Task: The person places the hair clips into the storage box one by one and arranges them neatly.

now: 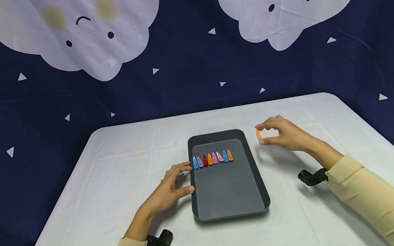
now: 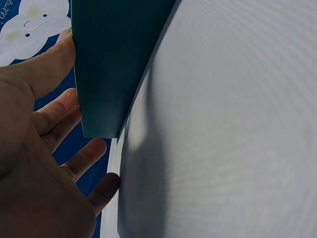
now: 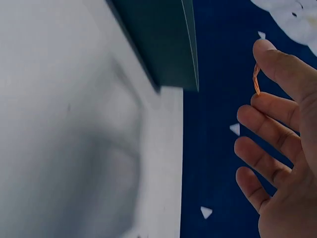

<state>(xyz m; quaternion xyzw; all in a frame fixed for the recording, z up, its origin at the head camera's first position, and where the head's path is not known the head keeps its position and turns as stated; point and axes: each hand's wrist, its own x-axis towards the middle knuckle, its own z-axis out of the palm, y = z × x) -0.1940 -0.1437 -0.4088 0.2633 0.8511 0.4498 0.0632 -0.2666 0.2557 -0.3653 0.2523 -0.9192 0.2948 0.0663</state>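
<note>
A dark grey tray (image 1: 229, 196) lies on the table with a row of several snap hair clips across its upper part. The row runs from a blue clip (image 1: 195, 163) at the left, through purple, red, yellow-orange and pink ones, to an orange clip (image 1: 230, 155) at the right. Beyond the tray's right edge, my right hand (image 1: 286, 133) pinches another orange hair clip (image 3: 256, 79) between thumb and index finger, raised above the table. My left hand (image 1: 169, 189) rests at the tray's left side, thumb and fingertips against the wall, fingers spread and loosely bent.
A white cloth covers the table (image 1: 127, 153). Behind it hangs a dark blue backdrop (image 1: 190, 84) with clouds and small white triangles. Each wrist wears a black camera, one on the left (image 1: 160, 240) and one on the right (image 1: 312, 177).
</note>
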